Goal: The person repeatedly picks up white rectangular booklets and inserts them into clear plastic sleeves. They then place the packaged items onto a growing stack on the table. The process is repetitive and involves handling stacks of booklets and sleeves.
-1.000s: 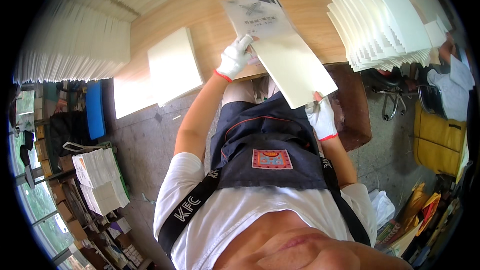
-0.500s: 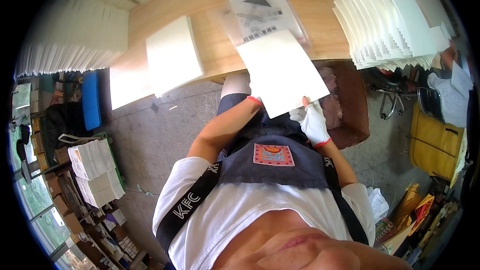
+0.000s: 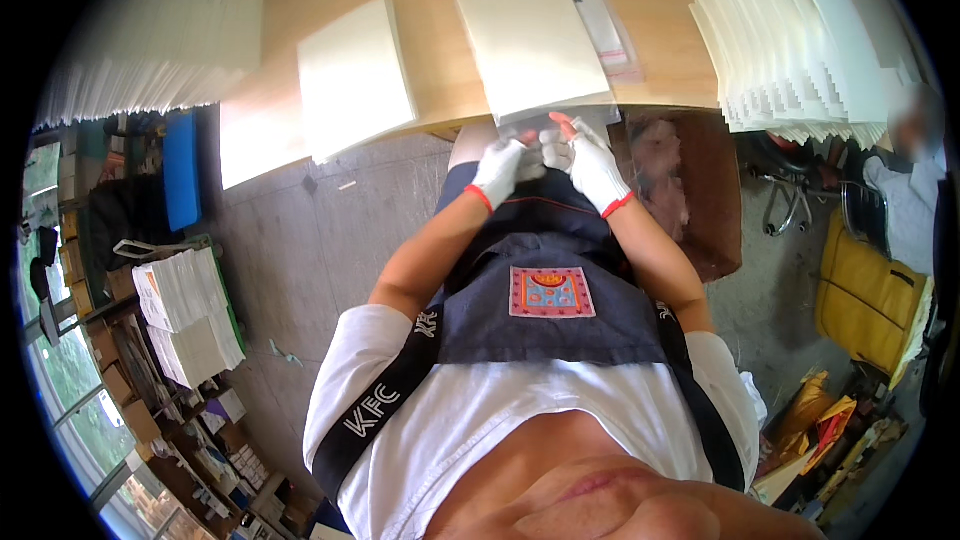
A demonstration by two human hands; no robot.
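A white stack of paper (image 3: 535, 40) lies at the table's near edge, seemingly inside a clear plastic sleeve (image 3: 560, 112) whose see-through end hangs toward me. My left hand (image 3: 500, 172), in a white glove with a red cuff and bare thumb tip, is closed at the left of that end. My right hand (image 3: 594, 166), gloved the same way, pinches the sleeve's end farther right, thumb on top. Motion blurs the fingers a little. Printed clear sleeves (image 3: 592, 10) lie partly under the white stack. Another white paper stack (image 3: 355, 80) rests to the left.
Tall white paper stacks (image 3: 150, 30) stand at the left of the wooden table (image 3: 430, 50); fanned white stacks (image 3: 790, 40) stand at the right. A brown box (image 3: 705, 195) sits below the table edge. Paper bundles on a cart (image 3: 185, 315) are at left, a yellow bag (image 3: 870, 300) at right.
The white paper stack has moved away from me onto the table, over the printed sleeves. My left hand has come from beneath it to the near end, beside my right hand.
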